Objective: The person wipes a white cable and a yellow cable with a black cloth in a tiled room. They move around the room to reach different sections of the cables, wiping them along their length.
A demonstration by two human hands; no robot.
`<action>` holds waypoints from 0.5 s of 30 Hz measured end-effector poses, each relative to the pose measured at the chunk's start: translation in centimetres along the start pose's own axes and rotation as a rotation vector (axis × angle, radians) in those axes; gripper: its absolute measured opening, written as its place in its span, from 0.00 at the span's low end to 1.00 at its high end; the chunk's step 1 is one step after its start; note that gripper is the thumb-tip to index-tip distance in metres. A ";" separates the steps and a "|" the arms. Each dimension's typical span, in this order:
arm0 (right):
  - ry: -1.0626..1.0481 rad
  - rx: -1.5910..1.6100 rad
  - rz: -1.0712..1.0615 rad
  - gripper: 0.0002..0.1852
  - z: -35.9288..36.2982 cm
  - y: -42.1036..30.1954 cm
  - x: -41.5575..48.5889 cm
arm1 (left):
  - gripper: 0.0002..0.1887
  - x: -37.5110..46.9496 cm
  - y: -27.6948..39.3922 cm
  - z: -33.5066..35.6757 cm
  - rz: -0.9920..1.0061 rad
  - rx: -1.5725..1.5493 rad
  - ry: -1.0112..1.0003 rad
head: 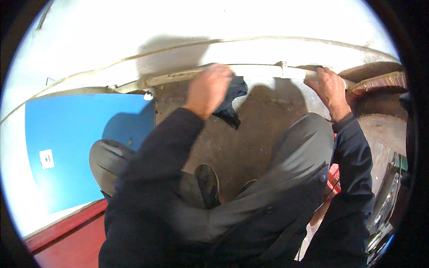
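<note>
A white pipe (258, 71) runs along the foot of the wall in front of me, stained brown toward its left end. My left hand (210, 87), blurred, is at the pipe with a dark cloth (232, 100) in its grip. The cloth's loose end hangs below the pipe in front of the floor. Farther right, my right hand (330, 89) grips the same pipe, thumb on the near side and fingers over the top. A pipe clip (284, 68) sits between my two hands. My left palm and most of the bunched cloth are hidden.
A thin cable (187, 43) crosses the white wall (268, 20) above the pipe. At left stands a blue panel (77, 130) above a red surface (73, 238). A ribbed hose (378, 80) curves at the right. My knees flank the concrete floor (254, 144); a red plastic basket (334, 177) is partly hidden.
</note>
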State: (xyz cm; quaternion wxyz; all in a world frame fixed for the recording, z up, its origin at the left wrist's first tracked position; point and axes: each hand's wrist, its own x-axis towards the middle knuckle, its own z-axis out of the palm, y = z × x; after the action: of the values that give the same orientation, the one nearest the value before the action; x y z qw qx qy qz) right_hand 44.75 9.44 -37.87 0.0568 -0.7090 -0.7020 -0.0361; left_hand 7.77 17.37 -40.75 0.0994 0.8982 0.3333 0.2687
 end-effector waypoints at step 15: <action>0.019 0.029 0.047 0.24 -0.9 -0.7 -0.1 | 0.13 -0.8 -2.0 -0.9 -0.096 0.120 0.035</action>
State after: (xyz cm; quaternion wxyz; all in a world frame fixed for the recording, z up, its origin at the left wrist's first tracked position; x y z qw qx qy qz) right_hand 44.06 9.22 -36.93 0.0747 -0.7240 -0.6851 -0.0315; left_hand 5.64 18.37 -41.04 0.0522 0.8808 0.3932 0.2587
